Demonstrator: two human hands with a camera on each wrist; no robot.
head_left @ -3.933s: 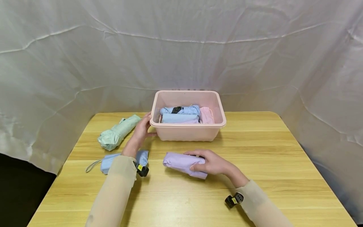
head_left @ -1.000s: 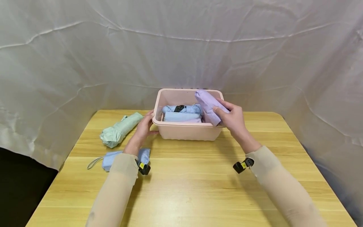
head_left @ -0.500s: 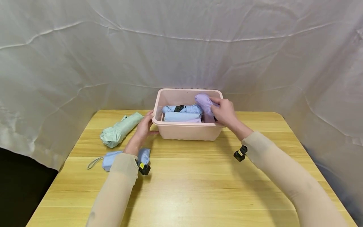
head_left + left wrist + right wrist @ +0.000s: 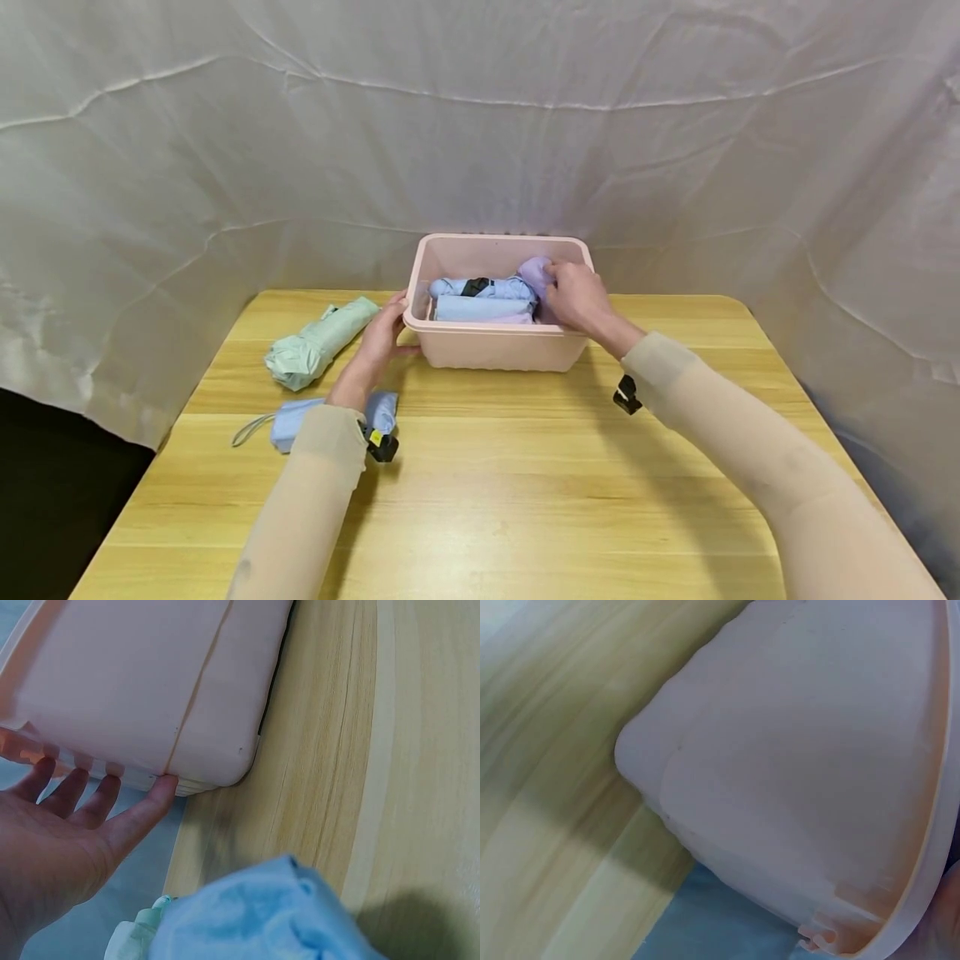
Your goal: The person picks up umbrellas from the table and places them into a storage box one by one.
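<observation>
A: Take the pink bin [image 4: 497,346] as your mark. What lies nearest you, on your side of it?

B: Bare wooden table [image 4: 525,500] and both your sleeves. To the near left of the bin, partly under your left forearm, lies a folded light blue umbrella [image 4: 285,427] with a wrist loop trailing off to its left. The left wrist view shows its blue cloth close below the bin's corner.

A: And your left hand?

B: Your left hand [image 4: 382,333] rests against the bin's left end. In the left wrist view its fingers [image 4: 135,817] lie straight and spread, tips touching the wall just under the rim; they grip nothing.

A: What sits left of the bin, past that hand?

B: A folded mint green umbrella [image 4: 318,343], lying at a slant on the table, clear of the bin and apart from the blue one.

A: Where is the lilac umbrella?

B: The lilac umbrella [image 4: 534,272] is inside the bin, at its right end, with only its top showing above your knuckles. Your right hand [image 4: 576,298] reaches over the near rim and is curled round it.

A: Anything else in the bin?

B: Left of the lilac one, two light blue folded umbrellas [image 4: 480,298] lie side by side, the farther one with a black strap. The right wrist view shows only the bin's outer wall and rim.

A: And beyond the bin?

B: A creased white sheet [image 4: 480,125] hangs as a backdrop.
</observation>
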